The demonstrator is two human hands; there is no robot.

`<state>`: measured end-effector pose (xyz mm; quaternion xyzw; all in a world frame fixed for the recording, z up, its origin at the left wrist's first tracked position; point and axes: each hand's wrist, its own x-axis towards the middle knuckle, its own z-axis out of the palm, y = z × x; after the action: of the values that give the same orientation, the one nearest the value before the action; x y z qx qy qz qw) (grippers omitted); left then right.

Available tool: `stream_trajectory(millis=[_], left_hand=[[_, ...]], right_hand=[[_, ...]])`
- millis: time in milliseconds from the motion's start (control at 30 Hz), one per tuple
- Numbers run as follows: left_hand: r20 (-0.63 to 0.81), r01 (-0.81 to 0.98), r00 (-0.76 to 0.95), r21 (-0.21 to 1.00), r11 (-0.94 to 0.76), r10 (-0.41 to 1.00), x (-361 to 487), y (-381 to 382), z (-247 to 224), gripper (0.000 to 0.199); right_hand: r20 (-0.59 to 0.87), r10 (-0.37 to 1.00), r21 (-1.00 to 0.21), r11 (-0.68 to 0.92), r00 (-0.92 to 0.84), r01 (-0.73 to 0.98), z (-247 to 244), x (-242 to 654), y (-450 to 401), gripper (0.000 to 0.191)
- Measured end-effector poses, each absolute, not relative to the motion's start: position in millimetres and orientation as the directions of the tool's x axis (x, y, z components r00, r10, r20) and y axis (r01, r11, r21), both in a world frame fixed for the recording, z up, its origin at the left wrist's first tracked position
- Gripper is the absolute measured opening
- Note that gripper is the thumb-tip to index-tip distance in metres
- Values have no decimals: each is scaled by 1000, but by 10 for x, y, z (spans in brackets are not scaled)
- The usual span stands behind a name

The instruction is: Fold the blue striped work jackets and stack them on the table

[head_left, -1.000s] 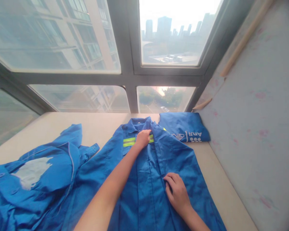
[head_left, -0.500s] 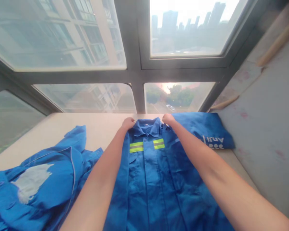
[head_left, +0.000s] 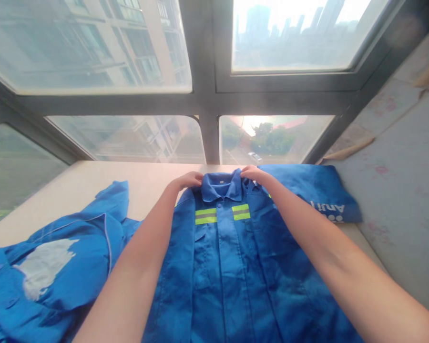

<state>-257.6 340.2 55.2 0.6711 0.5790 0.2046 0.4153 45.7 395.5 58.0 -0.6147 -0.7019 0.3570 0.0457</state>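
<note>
A blue work jacket (head_left: 232,271) with yellow-and-grey reflective strips lies front up before me, its collar (head_left: 211,194) pointing toward the window. My left hand (head_left: 190,179) has its fingers closed on the left edge of the collar. At the collar's right edge, my right hand (head_left: 252,174) pinches the fabric. Both arms reach over the jacket's sides, and its lower part runs out of view at the bottom. The fingertips are partly hidden in the cloth.
On the left lies a crumpled blue garment (head_left: 82,281) with a white patch. A folded blue cloth (head_left: 303,183) with white lettering rests at the right, near the wall (head_left: 411,190). The pale sill (head_left: 157,183) ends at the grey window frame (head_left: 207,105).
Both hands have shifted from beside the shoulders onto the collar edges. The collar stands slightly more raised and spread. The view has tilted a little.
</note>
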Motion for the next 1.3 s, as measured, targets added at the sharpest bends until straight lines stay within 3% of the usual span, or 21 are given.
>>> stream_trajectory(millis=[133,267,533,733,833,1000,1300], left_hand=[[-271,540,368,841,33,889,-2620,3355,612,45],[-249,583,285,811,39,926,-2733,3349,561,42],[-79,719,79,695,-2,994,-2887,3376,390,32],[21,826,-26,563,9,999,-2931,3361,200,24],[41,857,-50,514,21,998,-2959,3348,111,24],[13,877,-34,479,23,999,-3005,3320,23,23],[-8,855,-5,518,8,1000,-2977,3298,18,19]], right_hand=[[-220,918,-775,41,-330,631,541,459,3874,29],[-155,916,-856,63,-370,513,519,483,3820,37],[-341,844,-694,70,-413,717,577,645,4001,22],[-246,893,-562,184,-376,806,509,499,4067,19],[-215,896,-549,218,-389,807,483,500,4042,18],[-293,834,-596,223,-468,771,512,645,4028,21],[-330,817,-537,250,-474,805,463,598,4179,26]])
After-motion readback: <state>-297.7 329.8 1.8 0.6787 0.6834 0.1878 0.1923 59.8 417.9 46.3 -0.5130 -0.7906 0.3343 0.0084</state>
